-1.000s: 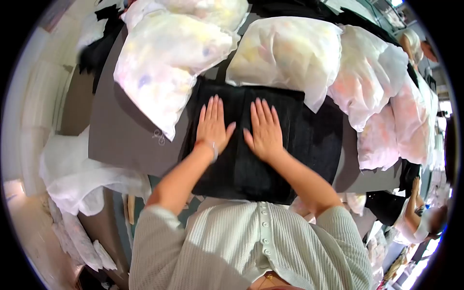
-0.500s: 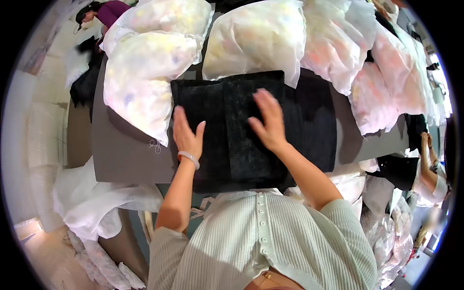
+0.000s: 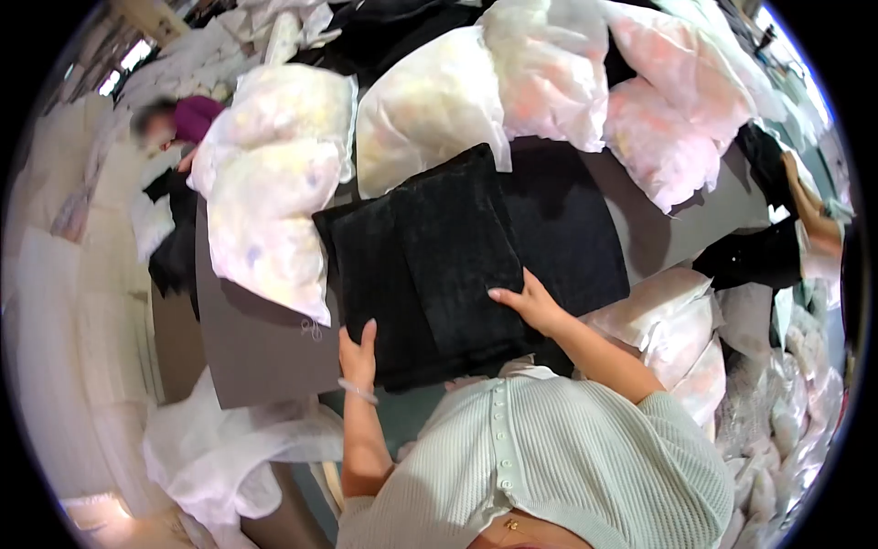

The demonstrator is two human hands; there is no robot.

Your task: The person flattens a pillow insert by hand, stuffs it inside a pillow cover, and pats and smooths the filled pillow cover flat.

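A black square cushion-like fabric piece (image 3: 425, 261) lies turned at an angle in front of me, its near edge close to my body. My left hand (image 3: 358, 355) grips its lower left side, thumb on top and the fingers out of sight beneath. At its right side, my right hand (image 3: 532, 305) holds the edge with the thumb on top; its other fingers are mostly hidden. Another flat black piece (image 3: 572, 229) lies beneath and to the right, on the grey table (image 3: 265, 361).
Stuffed white translucent bags (image 3: 265, 224) line the table's far and left sides. White sheer fabric (image 3: 215, 448) hangs at the lower left. A person in a purple top (image 3: 194, 119) is at the upper left; another person's arm (image 3: 809, 206) shows at the right.
Both hands have gone from lying flat on the black piece to holding its sides. The piece has turned and its near edge has come closer to me. The view has shifted.
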